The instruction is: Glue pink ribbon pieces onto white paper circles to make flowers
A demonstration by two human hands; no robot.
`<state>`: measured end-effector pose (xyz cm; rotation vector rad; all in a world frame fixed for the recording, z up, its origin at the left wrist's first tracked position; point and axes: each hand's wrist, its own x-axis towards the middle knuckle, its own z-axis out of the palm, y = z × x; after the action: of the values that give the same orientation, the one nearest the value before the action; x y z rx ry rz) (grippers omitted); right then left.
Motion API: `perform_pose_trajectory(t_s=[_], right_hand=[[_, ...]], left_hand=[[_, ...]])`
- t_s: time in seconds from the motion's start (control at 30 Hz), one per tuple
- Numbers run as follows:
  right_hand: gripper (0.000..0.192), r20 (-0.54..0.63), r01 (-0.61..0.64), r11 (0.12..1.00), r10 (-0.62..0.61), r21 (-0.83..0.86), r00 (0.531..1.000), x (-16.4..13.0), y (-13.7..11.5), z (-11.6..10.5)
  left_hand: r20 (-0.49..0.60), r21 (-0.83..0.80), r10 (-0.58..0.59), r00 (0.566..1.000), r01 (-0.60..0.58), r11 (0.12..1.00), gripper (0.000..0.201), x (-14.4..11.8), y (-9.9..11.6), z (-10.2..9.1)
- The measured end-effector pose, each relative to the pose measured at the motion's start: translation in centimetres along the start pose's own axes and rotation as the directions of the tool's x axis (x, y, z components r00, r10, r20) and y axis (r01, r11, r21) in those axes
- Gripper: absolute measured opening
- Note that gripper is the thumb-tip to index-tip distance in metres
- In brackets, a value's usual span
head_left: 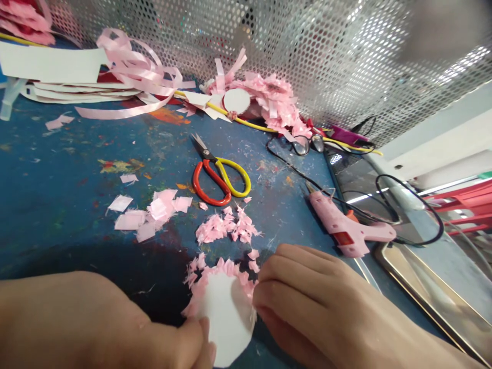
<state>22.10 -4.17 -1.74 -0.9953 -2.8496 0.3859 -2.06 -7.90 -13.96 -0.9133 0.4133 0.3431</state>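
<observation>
My left hand (126, 328) pinches the near edge of a white paper disc (226, 318) that has pink fringed paper pieces stuck round its far rim. My right hand (307, 302) presses its curled fingers against the disc's right edge, on the pink fringe. Both hands are low in the head view, at the near edge of the blue worktable (57, 205). Just beyond the disc lies a small heap of pink fringe pieces (226, 228).
Scissors with one red and one yellow handle (219, 177) lie open mid-table. A pink glue gun (346, 228) with a black cord lies to the right. Loose pink squares (154, 212), pink ribbon (130, 77), a pink fringed flower (265, 97), glasses (307, 144) and a perforated metal screen (307, 46) are behind.
</observation>
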Motion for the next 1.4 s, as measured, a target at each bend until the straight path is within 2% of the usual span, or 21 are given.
perform_pose_trajectory(t_s=[0.03, 0.07, 0.17, 0.3, 0.33, 0.4, 0.43, 0.47, 0.5, 0.57, 0.63, 0.7, 0.77, 0.8, 0.87, 0.97, 1.07, 1.17, 1.23, 1.3, 1.4], right_hand=[[0.030, -0.001, 0.000, 1.000, 0.000, -0.007, 1.000, 0.0, 0.1, 0.0], [0.031, -0.003, 0.008, 1.000, -0.008, -0.012, 1.000, 0.0, 0.1, 0.0], [0.031, -0.006, 0.015, 1.000, -0.015, -0.023, 1.000, 0.1, 0.2, 0.1], [0.029, 0.007, -0.002, 1.000, 0.002, 0.001, 1.000, 0.1, 0.2, 0.2], [0.029, 0.015, -0.002, 1.000, 0.002, 0.024, 1.000, 0.2, 0.3, 0.1], [0.025, 0.019, -0.019, 0.996, 0.017, 0.088, 1.000, 0.1, 0.7, -0.5], [0.022, -0.001, -0.035, 0.994, 0.035, 0.107, 0.999, 0.1, 1.0, -0.9], [0.018, -0.039, -0.055, 0.993, 0.059, 0.106, 0.997, 0.0, 1.3, -1.3], [0.015, -0.078, -0.079, 0.994, 0.086, 0.081, 0.993, -0.2, 1.7, -1.7], [0.011, -0.127, -0.121, 0.993, 0.120, 0.003, 0.985, -0.5, 2.2, -2.2], [0.014, -0.086, -0.110, 0.993, 0.107, -0.031, 0.990, -0.7, 2.4, -2.2], [0.021, -0.008, -0.074, 0.997, 0.074, 0.001, 0.997, -0.6, 2.2, -1.9], [0.029, 0.032, -0.048, 0.998, 0.047, 0.041, 0.998, -0.4, 1.9, -1.3], [0.031, 0.033, -0.037, 0.998, 0.035, 0.052, 0.999, -0.2, 1.8, -1.0], [0.032, 0.011, -0.013, 0.998, 0.012, 0.061, 1.000, -0.1, 1.6, -0.5], [0.029, -0.018, -0.001, 0.999, 0.002, 0.051, 1.000, -0.1, 1.6, -0.1], [0.024, -0.025, -0.033, 0.998, 0.035, 0.062, 0.999, -0.2, 1.7, 0.0], [0.024, 0.004, -0.081, 0.994, 0.081, 0.078, 0.997, -0.2, 1.8, -0.4], [0.024, 0.037, -0.112, 0.991, 0.109, 0.068, 0.993, -0.3, 1.7, -0.9], [0.022, 0.066, -0.118, 0.990, 0.113, 0.079, 0.991, -0.4, 1.3, -1.5], [0.020, 0.048, -0.094, 0.987, 0.089, 0.127, 0.995, -0.7, 0.3, -1.6]], left_hand=[[-0.081, -0.060, -0.201, 0.976, 0.196, 0.979, 0.036, -1.2, 1.6, 1.4], [-0.111, -0.123, -0.277, 0.954, 0.263, 0.957, 0.032, -2.2, 2.9, 2.7], [-0.157, -0.269, -0.410, 0.898, 0.361, 0.893, 0.021, -3.7, 5.2, 4.7], [-0.203, -0.456, -0.556, 0.806, 0.424, 0.782, 0.021, -3.1, 4.6, 4.7], [-0.206, -0.577, -0.613, 0.763, 0.411, 0.705, 0.024, -2.8, 4.2, 4.5], [-0.153, -0.836, -0.731, 0.665, 0.307, 0.454, 0.030, -2.3, 3.6, 4.0], [-0.095, -0.916, -0.761, 0.642, 0.243, 0.320, 0.033, -2.2, 3.4, 3.7], [-0.058, -0.948, -0.768, 0.638, 0.207, 0.243, 0.034, -2.0, 3.3, 3.4], [-0.034, -0.959, -0.767, 0.641, 0.196, 0.206, 0.035, -1.9, 3.2, 3.0], [-0.012, -0.958, -0.758, 0.652, 0.210, 0.197, 0.037, -1.8, 3.1, 2.3], [0.011, -0.958, -0.759, 0.651, 0.223, 0.178, 0.039, -1.8, 3.0, 2.0], [0.034, -0.957, -0.761, 0.648, 0.241, 0.162, 0.039, -1.9, 2.6, 2.6], [0.042, -0.959, -0.769, 0.638, 0.242, 0.148, 0.037, -1.9, 1.8, 4.2], [0.044, -0.962, -0.777, 0.628, 0.236, 0.136, 0.036, -2.0, 1.4, 5.2], [-0.048, -0.983, -0.836, 0.547, 0.122, 0.137, 0.028, -2.0, 0.5, 7.4], [-0.046, -0.992, -0.852, 0.522, 0.074, 0.099, 0.021, -2.0, -0.3, 9.4], [-0.031, -0.994, -0.858, 0.513, 0.076, 0.082, 0.021, -2.0, -0.3, 9.5], [-0.029, -0.994, -0.879, 0.476, 0.077, 0.074, 0.024, -2.1, -0.1, 9.0], [-0.046, -0.994, -0.872, 0.487, 0.068, 0.091, 0.026, -2.3, -0.1, 8.9], [-0.070, -0.991, -0.852, 0.519, 0.058, 0.117, 0.028, -2.4, -0.2, 9.0], [-0.075, -0.990, -0.835, 0.544, 0.061, 0.129, 0.029, -2.6, -0.4, 9.3]])
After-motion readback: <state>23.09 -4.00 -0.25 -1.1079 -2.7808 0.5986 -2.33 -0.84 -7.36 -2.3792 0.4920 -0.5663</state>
